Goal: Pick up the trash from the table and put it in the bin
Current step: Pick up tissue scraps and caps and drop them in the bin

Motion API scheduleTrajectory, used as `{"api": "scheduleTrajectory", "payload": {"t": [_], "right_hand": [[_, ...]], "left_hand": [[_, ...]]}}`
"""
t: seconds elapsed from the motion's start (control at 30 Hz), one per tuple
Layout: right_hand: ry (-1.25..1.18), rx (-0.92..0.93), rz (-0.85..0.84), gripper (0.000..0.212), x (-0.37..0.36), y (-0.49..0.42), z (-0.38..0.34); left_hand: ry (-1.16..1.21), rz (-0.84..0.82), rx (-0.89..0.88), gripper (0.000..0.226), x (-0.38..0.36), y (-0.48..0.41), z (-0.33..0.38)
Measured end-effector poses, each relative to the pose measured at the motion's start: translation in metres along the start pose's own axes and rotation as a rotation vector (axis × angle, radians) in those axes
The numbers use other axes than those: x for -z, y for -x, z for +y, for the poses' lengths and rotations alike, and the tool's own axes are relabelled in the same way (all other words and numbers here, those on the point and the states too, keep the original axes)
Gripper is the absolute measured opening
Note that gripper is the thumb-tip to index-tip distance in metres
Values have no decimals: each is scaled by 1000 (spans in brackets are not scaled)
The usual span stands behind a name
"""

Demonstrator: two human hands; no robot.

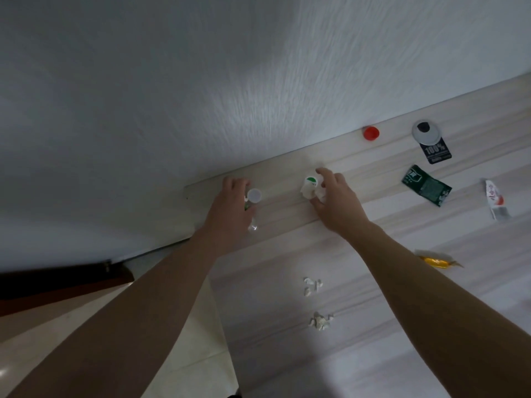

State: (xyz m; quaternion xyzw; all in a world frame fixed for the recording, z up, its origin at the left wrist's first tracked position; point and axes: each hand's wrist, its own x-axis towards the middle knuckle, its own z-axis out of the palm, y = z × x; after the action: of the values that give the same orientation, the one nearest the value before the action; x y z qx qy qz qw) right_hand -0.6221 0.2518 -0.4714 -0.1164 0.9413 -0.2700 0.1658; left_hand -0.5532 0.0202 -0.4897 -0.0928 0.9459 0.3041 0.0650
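Observation:
My left hand (230, 208) rests near the table's far left corner, closed around a small clear bottle with a white cap (254, 195). My right hand (334, 199) is further right, holding crumpled white paper (311, 192) and touching a white cap with a green spot (311, 180). More trash lies on the pale wooden table (373, 326): white paper scraps (312, 285), a crumpled paper bit (321, 321), a gold candy wrapper (436, 261), a green packet (425, 189), a white and red sachet (495, 201), a black tag with a round lid (431, 142) and a red cap (370, 133). No bin is in view.
A white textured wall (201, 81) runs along the table's far edge. To the left of the table, tiled floor (86, 326) and a dark wooden strip (63, 282) show below.

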Motion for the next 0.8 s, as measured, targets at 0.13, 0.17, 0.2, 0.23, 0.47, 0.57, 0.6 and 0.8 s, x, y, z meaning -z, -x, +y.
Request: {"api": "scheduleTrajectory", "payload": {"t": [0.13, 0.17, 0.2, 0.23, 0.47, 0.57, 0.6, 0.8], "right_hand": [[37, 14, -51, 65, -2, -15, 0], [46, 11, -66, 65, -2, -18, 0], [55, 6, -81, 64, -2, -21, 0], [63, 5, -93, 63, -3, -24, 1], [136, 45, -77, 37, -11, -34, 4], [129, 39, -85, 37, -13, -34, 5], [126, 37, -88, 37, -13, -33, 5], [101, 22, -80, 36, -8, -20, 2]], "left_hand": [[-34, -39, -8, 41, -5, -5, -2], [-48, -42, -6, 39, -5, -6, -1], [-64, -44, -5, 37, -5, -7, 0], [-82, -45, -8, 33, -5, -9, 1], [-89, -80, -26, 24, -7, -13, -1], [-76, -74, -28, 24, -7, -12, -1], [-68, -73, -26, 23, -6, -11, 0], [-22, -81, -16, 25, 0, -3, 7]]}}
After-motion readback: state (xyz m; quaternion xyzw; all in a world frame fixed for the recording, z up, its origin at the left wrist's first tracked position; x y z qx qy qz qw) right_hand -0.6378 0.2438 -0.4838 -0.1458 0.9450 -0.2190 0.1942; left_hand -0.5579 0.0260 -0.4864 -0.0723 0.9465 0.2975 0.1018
